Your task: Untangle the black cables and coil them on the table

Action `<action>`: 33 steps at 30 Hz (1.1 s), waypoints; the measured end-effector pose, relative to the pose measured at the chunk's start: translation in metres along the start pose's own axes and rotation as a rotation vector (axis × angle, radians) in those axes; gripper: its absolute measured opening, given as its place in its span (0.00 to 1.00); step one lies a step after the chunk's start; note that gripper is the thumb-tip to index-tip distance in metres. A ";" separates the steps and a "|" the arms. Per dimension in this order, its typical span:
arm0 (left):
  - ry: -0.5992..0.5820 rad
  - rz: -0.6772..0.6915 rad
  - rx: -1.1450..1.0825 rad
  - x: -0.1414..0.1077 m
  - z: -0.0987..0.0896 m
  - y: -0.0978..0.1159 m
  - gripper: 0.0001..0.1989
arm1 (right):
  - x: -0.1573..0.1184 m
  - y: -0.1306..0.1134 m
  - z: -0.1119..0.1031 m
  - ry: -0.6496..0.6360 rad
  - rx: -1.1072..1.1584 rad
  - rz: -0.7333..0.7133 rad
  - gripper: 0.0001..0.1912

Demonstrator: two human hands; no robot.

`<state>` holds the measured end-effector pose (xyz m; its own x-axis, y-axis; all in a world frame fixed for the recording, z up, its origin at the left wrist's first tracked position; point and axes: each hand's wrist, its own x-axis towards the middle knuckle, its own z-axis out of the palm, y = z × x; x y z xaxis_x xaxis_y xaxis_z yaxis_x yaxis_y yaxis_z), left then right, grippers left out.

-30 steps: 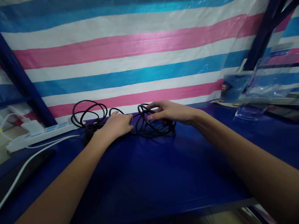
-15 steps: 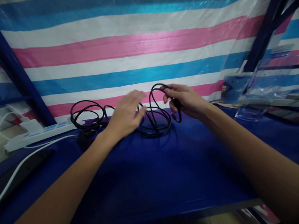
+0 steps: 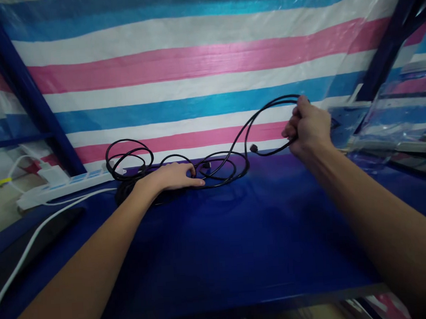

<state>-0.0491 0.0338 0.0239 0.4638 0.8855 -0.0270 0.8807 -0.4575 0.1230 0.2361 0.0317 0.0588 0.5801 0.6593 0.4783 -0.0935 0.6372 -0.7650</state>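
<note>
My right hand (image 3: pixel 310 127) is raised on the right, fingers closed around a black cable (image 3: pixel 255 116). From that grip two strands sag left to loose loops on the blue tabletop (image 3: pixel 239 239). A short end with a dark plug (image 3: pixel 253 149) sticks out below the fist. Low over the table, my left hand (image 3: pixel 176 175) has its fingers curled on the cable loops, thumb stretched to the right; its fingertips are partly hidden. A second connector (image 3: pixel 206 164) lies among the loops. More black coils (image 3: pixel 129 157) stand behind my left wrist.
A white power strip (image 3: pixel 73 182) with a plugged-in adapter (image 3: pixel 53 173) lies at the left. A white cord (image 3: pixel 40 232) crosses a dark flat object (image 3: pixel 37 242). On the right stands a clear plastic container (image 3: pixel 384 120). Striped sheeting (image 3: pixel 200 64) hangs behind.
My right hand has moved right and up, drawing the cable out into a long arc. My left hand has come down onto the loops. The plug end now hangs left of my right fist.
</note>
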 end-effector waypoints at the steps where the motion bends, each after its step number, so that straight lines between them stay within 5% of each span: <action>1: 0.002 -0.024 -0.022 0.001 -0.002 -0.003 0.33 | 0.004 0.004 -0.002 0.067 -0.009 -0.016 0.17; 10: 0.163 -0.015 0.015 -0.011 -0.027 -0.026 0.27 | 0.028 0.020 -0.026 0.360 -0.156 -0.022 0.16; 15: 0.277 -0.057 0.140 -0.016 -0.030 -0.040 0.22 | 0.035 0.025 -0.035 0.319 -0.230 0.002 0.16; 20: 0.423 -0.089 0.173 -0.013 -0.024 -0.044 0.13 | 0.022 0.026 -0.029 -0.129 -0.294 0.104 0.12; 23: 0.539 -0.058 0.230 -0.008 -0.017 -0.029 0.15 | 0.001 0.021 -0.017 -0.651 -0.312 0.302 0.09; 26: 0.705 0.127 0.153 -0.003 -0.005 0.004 0.14 | -0.026 0.017 0.002 -1.174 -0.320 0.392 0.21; 29: 0.706 0.230 -0.365 0.001 0.010 0.042 0.21 | -0.052 0.019 0.022 -1.276 -0.495 0.153 0.26; 33: 0.479 0.196 -0.979 0.005 0.024 0.064 0.28 | -0.070 0.027 0.033 -1.235 -0.786 -0.228 0.19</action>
<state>0.0119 0.0065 0.0081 0.3156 0.8410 0.4395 0.2413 -0.5190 0.8200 0.1662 0.0165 0.0192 -0.5549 0.7477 0.3647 0.5880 0.6626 -0.4638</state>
